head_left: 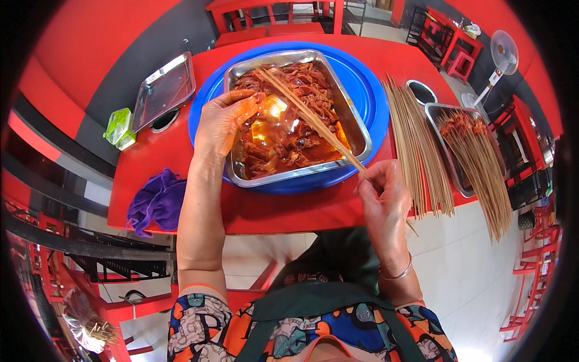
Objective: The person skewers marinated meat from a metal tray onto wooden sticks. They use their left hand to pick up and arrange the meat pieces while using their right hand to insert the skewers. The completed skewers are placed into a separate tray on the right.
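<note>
Marinated red meat pieces (294, 140) lie in orange-red liquid in a deep steel tray (299, 175) in front of me. Over the tray's left part is my left hand (230, 113), its wet fingertips pinched on a small piece of meat (259, 97). My right hand (384, 192), wearing a bangle, grips several bamboo skewers (312, 118) near the table's front edge. They slant up and left across the tray, their far ends over the meat near my left fingertips. Beneath the tray sits a round blue plastic base (373, 104).
Loose bamboo skewers (414, 154) lie right on the red table (289, 215). Beyond them, a steel tray (460, 186) holds meat-loaded skewers (481, 154), handles overhanging the edge. At left are a shallow steel tray (165, 88), a green packet (120, 127) and a purple cloth (158, 201).
</note>
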Demonstrator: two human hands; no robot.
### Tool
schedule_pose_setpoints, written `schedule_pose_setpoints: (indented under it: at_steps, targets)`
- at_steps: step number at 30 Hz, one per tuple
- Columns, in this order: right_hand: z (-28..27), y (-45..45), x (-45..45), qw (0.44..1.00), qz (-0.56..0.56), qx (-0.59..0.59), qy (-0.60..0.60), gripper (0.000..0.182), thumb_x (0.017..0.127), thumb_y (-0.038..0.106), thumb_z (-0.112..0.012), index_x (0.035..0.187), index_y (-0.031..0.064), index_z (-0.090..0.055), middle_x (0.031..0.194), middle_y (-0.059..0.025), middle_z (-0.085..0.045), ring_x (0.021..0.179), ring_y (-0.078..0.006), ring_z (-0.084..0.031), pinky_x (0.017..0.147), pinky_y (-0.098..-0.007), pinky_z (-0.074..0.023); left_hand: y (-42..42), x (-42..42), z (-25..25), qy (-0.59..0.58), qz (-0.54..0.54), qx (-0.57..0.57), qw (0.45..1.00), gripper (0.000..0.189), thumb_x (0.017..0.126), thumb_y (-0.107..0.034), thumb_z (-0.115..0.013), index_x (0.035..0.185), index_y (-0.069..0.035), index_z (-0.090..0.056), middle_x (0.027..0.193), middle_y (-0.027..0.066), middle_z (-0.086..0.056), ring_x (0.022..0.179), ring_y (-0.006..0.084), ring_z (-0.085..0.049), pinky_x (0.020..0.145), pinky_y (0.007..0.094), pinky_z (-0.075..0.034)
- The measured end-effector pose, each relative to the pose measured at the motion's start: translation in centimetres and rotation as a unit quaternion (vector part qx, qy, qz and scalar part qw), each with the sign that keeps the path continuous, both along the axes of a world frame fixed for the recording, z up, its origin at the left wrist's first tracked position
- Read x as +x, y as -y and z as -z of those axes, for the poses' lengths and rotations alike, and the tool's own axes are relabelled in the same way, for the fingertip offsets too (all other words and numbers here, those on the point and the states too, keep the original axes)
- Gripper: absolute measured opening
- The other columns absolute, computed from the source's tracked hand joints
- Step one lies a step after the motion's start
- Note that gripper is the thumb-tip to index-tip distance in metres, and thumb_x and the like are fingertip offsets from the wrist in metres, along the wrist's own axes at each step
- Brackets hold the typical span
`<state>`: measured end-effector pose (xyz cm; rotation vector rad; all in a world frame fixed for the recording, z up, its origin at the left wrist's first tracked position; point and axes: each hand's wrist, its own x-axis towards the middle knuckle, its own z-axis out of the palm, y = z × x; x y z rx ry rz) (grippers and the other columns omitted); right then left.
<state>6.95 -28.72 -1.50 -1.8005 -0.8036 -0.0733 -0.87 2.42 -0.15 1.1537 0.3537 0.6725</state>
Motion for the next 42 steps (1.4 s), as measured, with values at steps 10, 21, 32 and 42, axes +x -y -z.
schedule_pose_setpoints:
  at_steps: [10,21,32,42]
  targets:
    - [-0.7,-0.2,-0.7,0.995,-0.028,-0.031,0.090,0.007,0.091,-0.002,-0.066,0.097,0.0008,-0.064,0.075,-0.0110,-0.064,0.066,-0.0271,-0.067,0.060,-0.0338,-0.0505,0.6,0.3,0.1,0.048,-0.082,0.090,0.991,0.017,0.095,0.002,-0.067,0.109,0.010,-0.063,0.105,0.0168,-0.069,0.092,0.0231,-0.072,0.085,0.0302,-0.063]
    - [-1.7,0.6,-1.4,0.993,-0.020,-0.053,0.104,0.010,0.089,-0.003,-0.067,0.097,0.0011,-0.063,0.074,-0.0111,-0.064,0.065,-0.0268,-0.067,0.057,-0.0341,-0.0499,1.4,0.1,-0.5,0.081,-0.104,0.103,0.986,0.008,0.092,0.004,-0.069,0.100,0.005,-0.067,0.099,0.0128,-0.070,0.088,0.0182,-0.071,0.083,0.0288,-0.061]
    - [-1.5,-0.1,-3.2,0.989,-0.009,-0.079,0.128,0.014,0.089,-0.002,-0.067,0.101,0.0020,-0.062,0.072,-0.0134,-0.062,0.065,-0.0316,-0.066,0.057,-0.0402,-0.0496,2.7,0.5,-0.4,-0.004,-0.218,0.244,0.945,0.011,0.084,0.005,-0.071,0.094,0.002,-0.070,0.086,0.0037,-0.072,0.077,0.0083,-0.065,0.071,0.0230,-0.053]
    - [-1.3,-1.9,-2.3,0.992,-0.019,-0.063,0.108,0.013,0.090,-0.002,-0.063,0.101,0.0036,-0.059,0.069,-0.0112,-0.063,0.063,-0.0323,-0.065,0.055,-0.0413,-0.0489,4.4,0.9,-0.5,-0.035,-0.223,0.332,0.916,0.014,0.082,0.003,-0.070,0.096,0.003,-0.071,0.086,0.0042,-0.074,0.076,0.0067,-0.065,0.069,0.0235,-0.053]
